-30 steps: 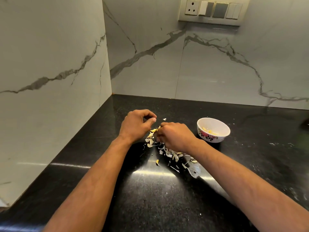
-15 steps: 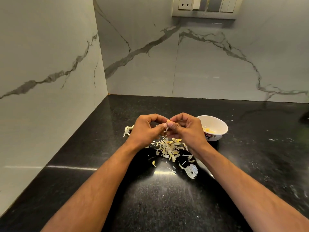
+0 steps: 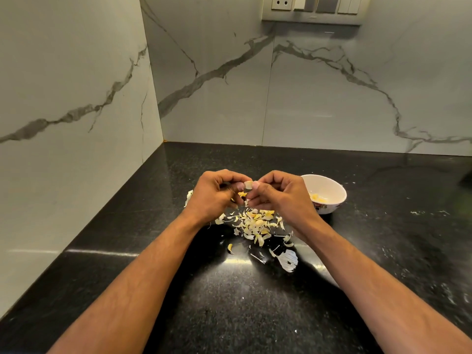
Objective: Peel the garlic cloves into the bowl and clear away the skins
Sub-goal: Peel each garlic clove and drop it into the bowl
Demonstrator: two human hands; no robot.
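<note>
Black speckled counter point(image 3: 229, 315) fills a corner of grey-veined marble walls point(image 3: 319, 98); a switch panel point(image 3: 313, 7) sits high on the back wall.

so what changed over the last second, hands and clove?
Both hands came up off the heap of papery garlic skins and met: left hand and right hand now pinch one pale garlic clove between fingertips. White floral bowl and black granite counter unchanged.

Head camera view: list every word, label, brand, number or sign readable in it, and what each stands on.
None can be read.
White ceramic bowl with floral print: flowers only, no lettering visible.
Grey wall switch and socket panel: no markings legible.
Black speckled stone countertop and marble-look wall tiles: no text.
</note>
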